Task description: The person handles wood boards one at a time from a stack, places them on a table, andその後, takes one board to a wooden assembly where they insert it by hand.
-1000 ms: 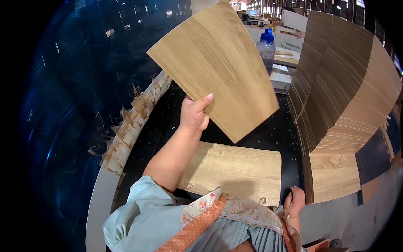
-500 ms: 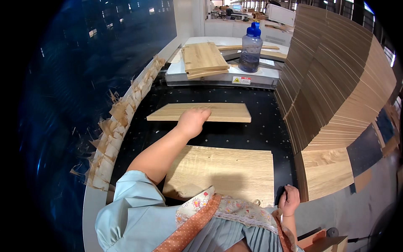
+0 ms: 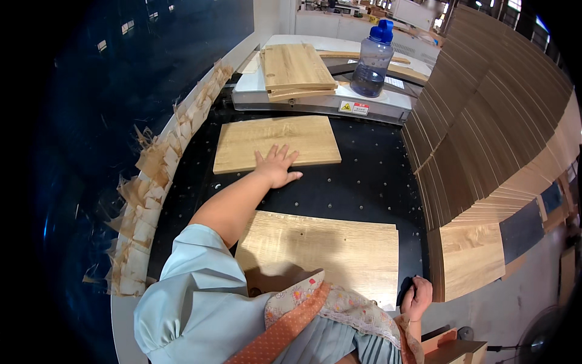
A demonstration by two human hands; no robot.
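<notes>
Fingers of the left hand point(image 3: 277, 165) are spread flat and pressed on the near edge of a light wooden panel point(image 3: 276, 142), which lies flat on the black perforated table point(image 3: 357, 185) at about 12 o'clock from the person. Nothing is grasped by that hand; the palm rests partly on the panel and partly on the table. A second, larger wooden panel point(image 3: 327, 252) is laid flat just in front of the body, well apart from the first. The right hand point(image 3: 417, 297) is seen at 5 o'clock, at the table's near right corner beside that larger panel, with fingers curled; whether anything is gripped cannot be told. A stack of similar panels point(image 3: 294, 70) is set on the grey machine bed point(image 3: 327, 100) at 12 o'clock beyond the table, with a blue-capped water bottle point(image 3: 373, 60) standing at 1 o'clock. A leaning row of veneered boards point(image 3: 491, 133) is ranged at 3 o'clock
</notes>
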